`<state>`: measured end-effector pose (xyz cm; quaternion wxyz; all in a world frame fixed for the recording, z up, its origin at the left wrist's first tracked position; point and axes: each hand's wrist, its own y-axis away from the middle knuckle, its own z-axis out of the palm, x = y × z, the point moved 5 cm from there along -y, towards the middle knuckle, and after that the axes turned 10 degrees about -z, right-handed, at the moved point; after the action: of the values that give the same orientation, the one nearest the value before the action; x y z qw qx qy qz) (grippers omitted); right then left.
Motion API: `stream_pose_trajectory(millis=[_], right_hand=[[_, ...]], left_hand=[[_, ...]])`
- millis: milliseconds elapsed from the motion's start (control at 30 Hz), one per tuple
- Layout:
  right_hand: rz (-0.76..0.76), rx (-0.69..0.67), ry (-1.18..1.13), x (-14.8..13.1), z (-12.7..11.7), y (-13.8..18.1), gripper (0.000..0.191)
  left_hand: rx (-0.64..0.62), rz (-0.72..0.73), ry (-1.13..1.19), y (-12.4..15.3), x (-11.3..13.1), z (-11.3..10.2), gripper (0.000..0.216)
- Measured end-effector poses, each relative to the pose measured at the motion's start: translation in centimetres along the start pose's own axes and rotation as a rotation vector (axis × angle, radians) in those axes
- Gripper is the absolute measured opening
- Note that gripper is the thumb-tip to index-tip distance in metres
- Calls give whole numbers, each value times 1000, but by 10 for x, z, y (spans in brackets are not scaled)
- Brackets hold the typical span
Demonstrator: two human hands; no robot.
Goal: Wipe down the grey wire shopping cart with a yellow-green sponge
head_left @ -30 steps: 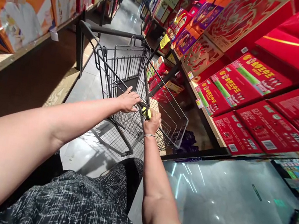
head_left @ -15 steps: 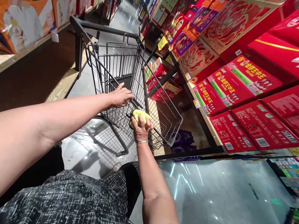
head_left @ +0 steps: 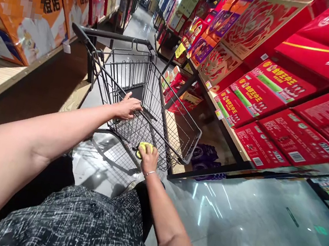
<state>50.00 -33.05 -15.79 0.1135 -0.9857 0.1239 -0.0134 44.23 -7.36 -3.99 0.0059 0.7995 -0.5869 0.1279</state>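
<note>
A black wire shopping cart [head_left: 166, 138] stands in front of me, tilted in the view. My left hand [head_left: 127, 107] lies over its near top rim, fingers curled across the bar and thumb on the upper side. Bunched in my right hand [head_left: 149, 160] is a yellow cloth [head_left: 144, 149], pressed between the fingers and partly covered by them. That hand is lower and nearer to me than the rim, by the lower side of the cart's wire wall. Whether the cloth touches the wire I cannot tell.
Orange drink cartons [head_left: 44, 12] line the wooden shelf on the left. Red gift boxes [head_left: 299, 136] are stacked on the right shelf, with purple packs [head_left: 205, 156] beneath it. The shelves stand close to the cart on both sides. A shiny grey floor [head_left: 231, 216] runs behind and beside me.
My right hand has come down off the cart's rim toward me with the yellow cloth. My left hand stays on the rim, nearly unmoved.
</note>
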Motion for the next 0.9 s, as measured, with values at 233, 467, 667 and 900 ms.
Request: stream_pose_trajectory(millis=[233,467,667,900], right_hand=[[16,297,3,5,-61,-17,44],[-91,-289,-46,-53,44,-3,35],[-182,-144,-59,-96,-4,-27,37],[-114,187,13,-88,-95,-107,41]], left_hand=[[5,-63,-57,10,-32,-13,43],[3,-159,-154,26,-61,-22,57],[-24,-178,-228,48,-50,-23,78],[-21,-121,-143,62,-34,-12,74]])
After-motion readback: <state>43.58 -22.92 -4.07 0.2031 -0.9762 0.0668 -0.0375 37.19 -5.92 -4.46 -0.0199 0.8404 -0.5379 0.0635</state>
